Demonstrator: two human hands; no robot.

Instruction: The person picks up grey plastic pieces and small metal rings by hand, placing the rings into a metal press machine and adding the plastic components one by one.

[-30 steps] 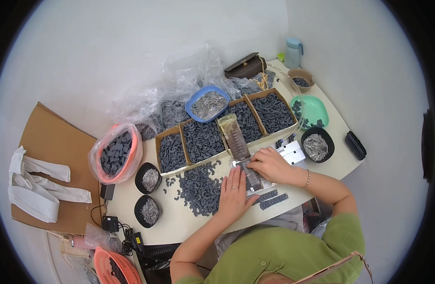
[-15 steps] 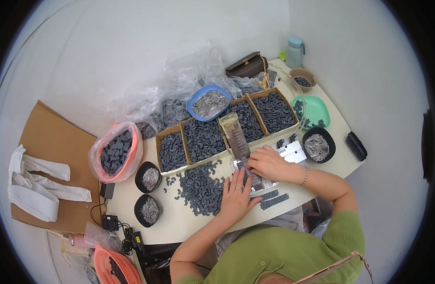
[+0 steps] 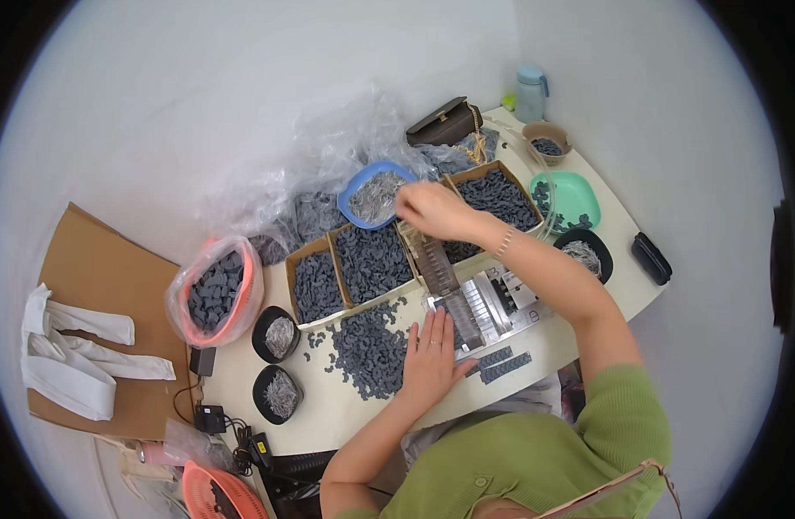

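My left hand (image 3: 428,362) lies flat with fingers stretched, its fingertips on the left edge of a silvery metal fixture (image 3: 494,303). My right hand (image 3: 432,210) hovers by the right rim of a blue tray (image 3: 349,192) of thin metal pins (image 3: 376,195). Its fingers are curled together; anything between them is hidden. Below this hand, a clear ridged plastic piece (image 3: 435,266) slants down toward the fixture. Loose dark grey curved pieces (image 3: 368,353) are heaped left of my left hand. Two joined strips of grey pieces (image 3: 506,367) lie in front of the fixture.
Behind the fixture stands a divided cardboard box (image 3: 318,317) full of grey pieces. Black bowls (image 3: 277,406) of pins stand left and right. A green tray (image 3: 579,195), a black case (image 3: 651,258) and a pink basket (image 3: 255,303) are farther out.
My right hand has left the fixture and moved up and left to the blue tray, uncovering the fixture's slotted middle. My left hand stays at the fixture's left edge.
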